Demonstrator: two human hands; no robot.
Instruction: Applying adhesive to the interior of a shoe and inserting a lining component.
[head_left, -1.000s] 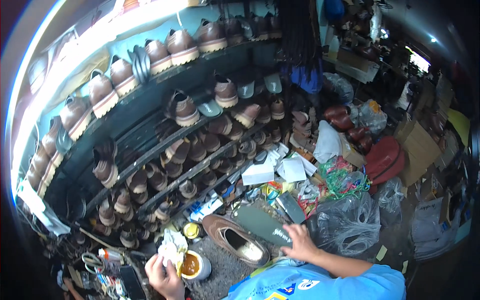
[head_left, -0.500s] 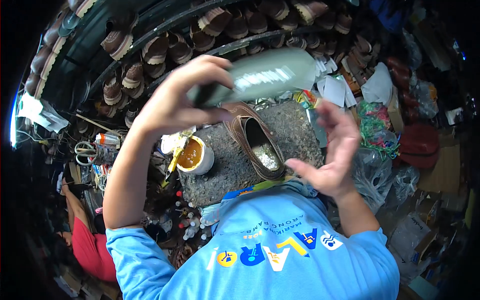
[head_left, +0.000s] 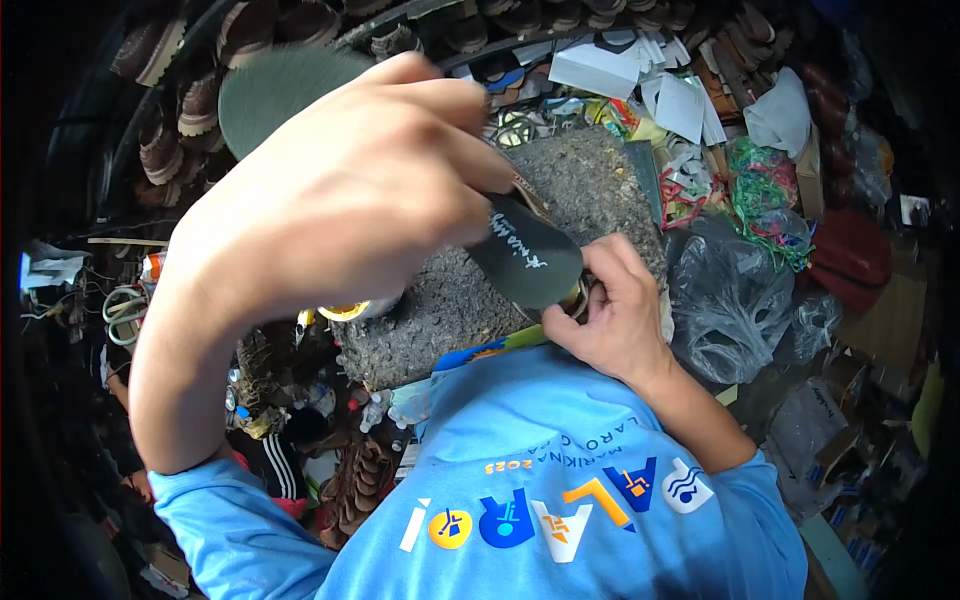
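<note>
Head view, looking down over a blue printed shirt (head_left: 560, 500) to a cluttered bench. The left hand (head_left: 350, 190) is raised close to the lens, its fingers pinched around a long flat insole (head_left: 525, 255): the near end is dark, smooth and rounded with pale handwriting on it, and the far end, showing past the knuckles at upper left, is a dull grey-green with a fine grain. The right hand (head_left: 615, 310) sits lower, at the edge of a rough, pebbly grey mat (head_left: 580, 180); its thumb and fingers close in on the insole's dark tip, and they seem to press a shoe beneath, though the insole hides most of it and I cannot be sure. A strip of brown leather shoe edge (head_left: 530, 195) shows just above the insole. A yellow-rimmed tin (head_left: 345, 311) peeks from under the left wrist. Crumpled clear plastic bags (head_left: 730, 300) lie right of the mat, a tangle of green and red rubber bands (head_left: 750, 190) beyond them, white paper sheets (head_left: 640, 75) further back, and rows of brown shoes (head_left: 200, 100) on shelves at upper left.
</note>
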